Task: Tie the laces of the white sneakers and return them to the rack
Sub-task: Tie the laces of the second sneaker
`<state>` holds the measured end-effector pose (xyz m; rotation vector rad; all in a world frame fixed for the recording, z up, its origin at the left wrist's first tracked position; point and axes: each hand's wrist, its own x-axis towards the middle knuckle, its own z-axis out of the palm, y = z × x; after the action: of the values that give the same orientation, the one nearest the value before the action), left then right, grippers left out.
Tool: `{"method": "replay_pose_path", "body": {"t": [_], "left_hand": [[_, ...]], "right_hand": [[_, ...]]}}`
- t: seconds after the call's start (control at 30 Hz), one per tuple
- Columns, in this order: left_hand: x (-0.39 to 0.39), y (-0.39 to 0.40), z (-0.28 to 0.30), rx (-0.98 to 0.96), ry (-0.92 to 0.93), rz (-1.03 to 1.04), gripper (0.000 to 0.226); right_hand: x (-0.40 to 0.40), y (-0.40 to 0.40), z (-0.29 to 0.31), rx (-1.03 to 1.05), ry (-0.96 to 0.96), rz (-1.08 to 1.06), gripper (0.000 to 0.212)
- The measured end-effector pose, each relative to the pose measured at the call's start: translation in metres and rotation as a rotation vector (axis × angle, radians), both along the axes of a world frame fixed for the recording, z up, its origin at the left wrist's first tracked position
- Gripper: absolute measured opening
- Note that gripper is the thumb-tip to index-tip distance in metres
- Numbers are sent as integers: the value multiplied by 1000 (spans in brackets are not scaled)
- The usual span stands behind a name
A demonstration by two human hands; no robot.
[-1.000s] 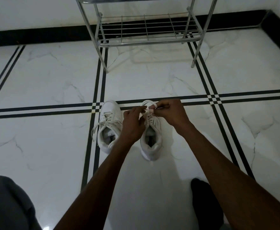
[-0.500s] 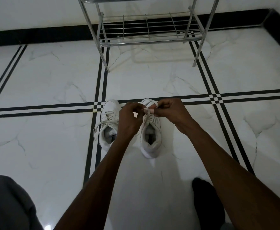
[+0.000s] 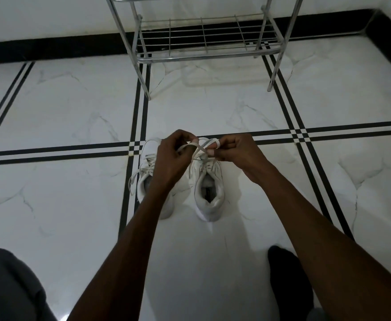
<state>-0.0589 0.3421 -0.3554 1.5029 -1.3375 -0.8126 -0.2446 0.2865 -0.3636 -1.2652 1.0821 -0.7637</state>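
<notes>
Two white sneakers stand side by side on the marble floor, toes pointing away from me. Over the right sneaker (image 3: pixel 209 191), my left hand (image 3: pixel 172 158) and my right hand (image 3: pixel 235 148) each pinch a strand of its lace (image 3: pixel 200 148), and the strands cross between the hands above the tongue. The left sneaker (image 3: pixel 147 179) is partly hidden by my left wrist; its laces hang loose over its left side. The metal shoe rack (image 3: pixel 209 53) stands beyond, against the wall, with its low wire shelf bare.
White marble floor (image 3: pixel 74 107) with black double stripes surrounds the shoes. A black baseboard (image 3: pixel 51 48) runs along the wall. My dark-socked foot (image 3: pixel 287 274) is at bottom right and my grey-clad knee (image 3: pixel 7 286) at bottom left.
My hands have drawn slightly apart, pulling the lace strands of the right sneaker into a visible cross between them. The shoes have stayed in place.
</notes>
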Motion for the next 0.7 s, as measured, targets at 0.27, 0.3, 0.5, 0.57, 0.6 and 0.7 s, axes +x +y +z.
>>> {"method": "replay_pose_path", "body": {"t": [0.27, 0.3, 0.5, 0.57, 0.6, 0.7], "left_hand": [[48, -2, 5, 171, -226, 150, 16], [56, -1, 2, 199, -205, 157, 17], [73, 5, -24, 243, -237, 193, 34], [76, 8, -33, 277, -323, 322, 39], [76, 11, -35, 320, -406, 405, 39], [74, 20, -40, 356, -599, 554, 31]], "right_hand": [[-3, -1, -2, 22, -16, -28, 24], [-4, -1, -1, 38, -24, -49, 24], [-7, 0, 0, 285, -212, -139, 20], [-15, -3, -6, 365, -291, -279, 19], [-21, -4, -12, 405, -302, -380, 20], [-41, -1, -33, 494, -120, -613, 15]]}}
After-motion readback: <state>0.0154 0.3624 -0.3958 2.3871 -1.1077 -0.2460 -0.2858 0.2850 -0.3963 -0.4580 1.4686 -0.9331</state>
